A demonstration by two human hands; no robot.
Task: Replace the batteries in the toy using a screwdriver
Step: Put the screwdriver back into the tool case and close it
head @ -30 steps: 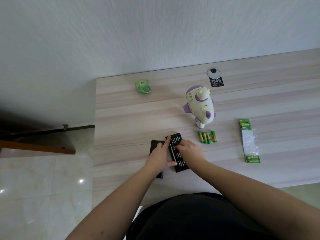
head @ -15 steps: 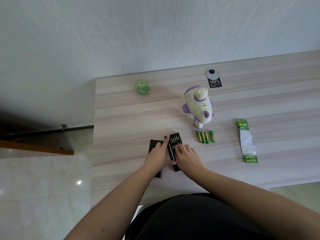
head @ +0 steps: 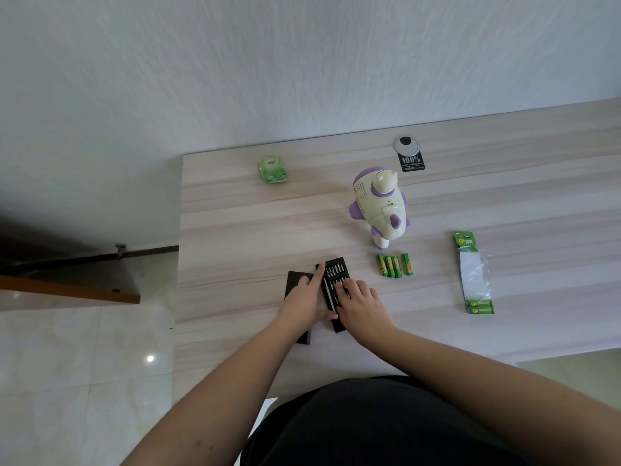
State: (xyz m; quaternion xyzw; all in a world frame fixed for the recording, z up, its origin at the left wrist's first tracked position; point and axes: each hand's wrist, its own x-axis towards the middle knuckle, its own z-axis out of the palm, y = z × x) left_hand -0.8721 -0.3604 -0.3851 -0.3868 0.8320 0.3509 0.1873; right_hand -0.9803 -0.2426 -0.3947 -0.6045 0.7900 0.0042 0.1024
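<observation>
Both hands at the open screwdriver kit (head: pixel 336 274), near edge of the wooden table (head: pixel 235 237).

Left hand (head: pixel 304 302) — index finger straight along the kit's left edge, thumb against its near side, palm over the black lid (head: pixel 295 279) beside it; right hand (head: pixel 361 304) — fingers loosely curved, tips resting on the rows of bits, whether they pinch one cannot be told; toy (head: pixel 379 206), white and purple, lies further back on the table, apart from both hands; four loose batteries (head: pixel 394 265) side by side just before it; battery pack (head: pixel 474 272), torn open, well to the right; green packet (head: pixel 273 169) far left.
</observation>
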